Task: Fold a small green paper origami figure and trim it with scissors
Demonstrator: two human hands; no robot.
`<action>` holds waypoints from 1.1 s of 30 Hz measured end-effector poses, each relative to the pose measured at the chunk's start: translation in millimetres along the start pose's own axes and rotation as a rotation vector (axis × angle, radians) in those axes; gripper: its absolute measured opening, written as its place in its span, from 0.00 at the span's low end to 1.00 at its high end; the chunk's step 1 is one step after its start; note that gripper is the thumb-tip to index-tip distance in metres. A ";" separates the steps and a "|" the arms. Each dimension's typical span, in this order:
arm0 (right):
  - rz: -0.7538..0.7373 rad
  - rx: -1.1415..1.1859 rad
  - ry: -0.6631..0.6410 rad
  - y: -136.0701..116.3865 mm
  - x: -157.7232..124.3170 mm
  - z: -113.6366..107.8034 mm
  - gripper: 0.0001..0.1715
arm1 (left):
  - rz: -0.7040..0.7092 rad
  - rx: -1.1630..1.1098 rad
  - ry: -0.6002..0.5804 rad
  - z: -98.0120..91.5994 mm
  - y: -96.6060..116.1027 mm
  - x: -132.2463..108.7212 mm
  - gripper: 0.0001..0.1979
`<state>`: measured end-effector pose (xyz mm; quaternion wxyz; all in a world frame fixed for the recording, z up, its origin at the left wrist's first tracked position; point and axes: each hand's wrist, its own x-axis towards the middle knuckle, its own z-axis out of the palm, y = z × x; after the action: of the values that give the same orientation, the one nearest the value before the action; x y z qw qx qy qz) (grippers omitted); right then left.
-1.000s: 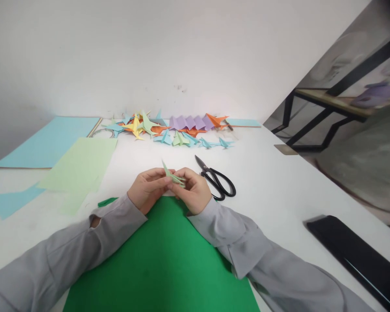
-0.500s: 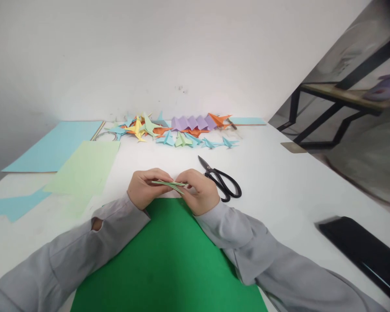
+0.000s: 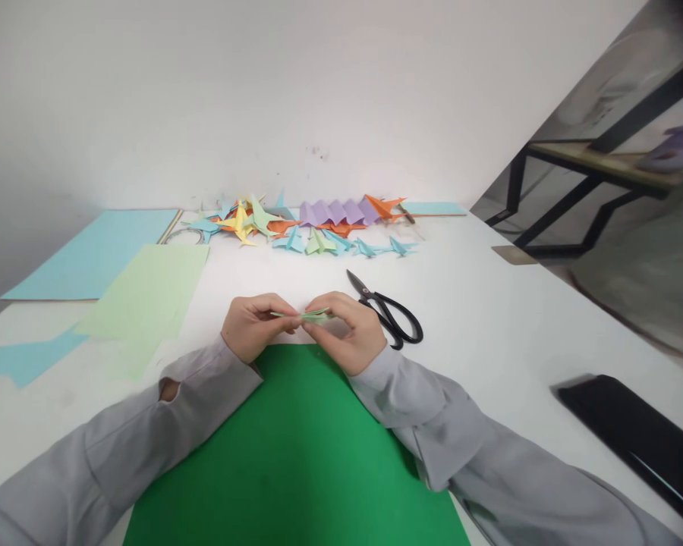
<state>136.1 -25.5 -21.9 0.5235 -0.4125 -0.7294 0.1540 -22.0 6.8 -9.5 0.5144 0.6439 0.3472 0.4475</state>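
A small folded piece of light green paper (image 3: pixel 314 313) is pinched between my two hands, seen nearly edge-on. My left hand (image 3: pixel 257 324) closes thumb and fingers on its left end. On its right end, my right hand (image 3: pixel 350 330) grips with thumb below and fingers above. Parts of the paper are hidden behind the fingers. Both hands are just above the far edge of a green sheet (image 3: pixel 296 447). Black-handled scissors (image 3: pixel 390 312) lie just beyond my right hand, blades pointing away to the left.
Folded paper figures (image 3: pixel 242 221) in several colours and a pleated purple paper strip (image 3: pixel 337 213) line the wall. At left lie blue sheets (image 3: pixel 99 250), a light green sheet (image 3: pixel 153 284) and a blue scrap (image 3: pixel 39 356). A black object (image 3: pixel 631 436) rests at right.
The folded paper has been flattened and pressed: its loose lower flap no longer hangs down. My right fingers have shifted along it, and both thumbs have come closer together.
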 end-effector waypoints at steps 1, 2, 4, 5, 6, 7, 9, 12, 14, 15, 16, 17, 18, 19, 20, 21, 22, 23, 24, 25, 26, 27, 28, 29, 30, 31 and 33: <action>0.018 0.013 -0.012 0.3 -0.1 -0.4 0.01 | -0.011 -0.008 -0.010 -0.1 0.3 0.0 0.04; 0.031 0.021 -0.023 0.7 -0.3 -0.6 0.02 | -0.022 -0.015 -0.017 -0.2 0.5 -0.1 0.04; 0.059 0.035 -0.039 1.6 -0.7 -0.4 0.04 | -0.054 -0.030 -0.027 -0.2 1.2 -0.5 0.05; 0.079 0.044 -0.042 2.0 -0.9 -0.2 0.04 | -0.076 -0.036 -0.028 -0.1 1.6 -0.8 0.05; 0.109 0.057 -0.041 2.3 -1.1 0.1 0.04 | -0.101 -0.040 -0.026 0.1 1.8 -1.1 0.06; 0.142 0.075 -0.040 2.5 -1.2 0.3 0.04 | -0.123 -0.043 -0.020 0.3 1.9 -1.4 0.06; 0.213 0.118 -0.036 2.6 -1.3 0.5 0.04 | -0.156 -0.046 -0.006 0.9 1.6 -2.0 0.07; 0.332 0.199 -0.037 3.2 -0.9 0.7 0.04 | -0.198 -0.069 0.026 2.0 0.5 -2.5 0.09; 0.411 0.256 -0.037 4.0 -0.8 1.2 0.05 | -0.240 -0.101 0.040 2.7 0.1 -2.7 0.11; 0.445 0.286 -0.037 4.5 -0.7 1.6 0.06 | -0.261 -0.116 0.043 3.0 0.0 -2.7 0.12; 0.473 0.313 -0.039 4.9 -0.7 2.1 0.07 | -0.280 -0.129 0.044 3.3 0.0 -2.7 0.13; 0.495 0.338 -0.041 5.1 -0.6 2.6 0.08 | -0.294 -0.140 0.044 3.6 0.0 -2.6 0.14; 0.511 0.358 -0.040 5.3 -0.4 3.0 0.09 | -0.306 -0.150 0.045 3.8 -0.1 -2.5 0.14; 0.524 0.373 -0.037 5.3 -0.2 3.4 0.09 | -0.312 -0.162 0.045 3.9 -0.3 -2.3 0.15; 0.534 0.385 -0.033 5.5 0.0 3.8 0.09 | -0.316 -0.175 0.045 3.9 -0.5 -2.1 0.16; 0.547 0.396 -0.031 5.9 0.3 4.1 0.10 | -0.318 -0.191 0.045 3.9 -0.7 -1.8 0.18; 0.561 0.409 -0.027 6.6 0.5 4.3 0.10 | -0.318 -0.210 0.048 3.9 -0.8 -1.5 0.19; 0.575 0.423 -0.020 7.6 0.6 4.6 0.11 | -0.317 -0.231 0.052 3.8 -0.8 -1.2 0.20; 0.589 0.438 -0.012 9.0 0.7 4.8 0.12 | -0.315 -0.251 0.057 3.8 -0.6 -1.0 0.22; 0.599 0.453 0.000 10.5 0.6 5.1 0.12 | -0.312 -0.268 0.061 3.7 -0.3 -0.9 0.22; 0.604 0.467 0.013 12.1 0.5 5.3 0.12 | -0.306 -0.278 0.062 3.6 0.0 -0.8 0.22; 0.604 0.479 0.022 13.6 0.3 5.5 0.13 | -0.297 -0.272 0.056 3.5 0.3 -0.9 0.21; 0.603 0.489 0.026 14.7 0.1 5.6 0.12 | -0.288 -0.250 0.045 3.3 0.5 -1.0 0.19; 0.601 0.496 0.025 15.5 -0.1 5.7 0.12 | -0.279 -0.217 0.032 3.1 0.5 -1.2 0.16; 0.598 0.500 0.021 16.0 -0.2 5.8 0.12 | -0.270 -0.180 0.022 2.9 0.3 -1.5 0.14; 0.595 0.498 0.017 16.1 -0.2 5.8 0.12 | -0.265 -0.148 0.014 2.6 0.1 -1.8 0.12; 0.594 0.492 0.008 15.5 0.2 5.7 0.12 | -0.268 -0.109 0.012 2.0 -0.1 -2.6 0.10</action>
<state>137.9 -14.7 -34.3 0.5425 -0.4683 -0.5173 0.4678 -21.0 3.8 -10.3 0.6016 0.5602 0.4084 0.3968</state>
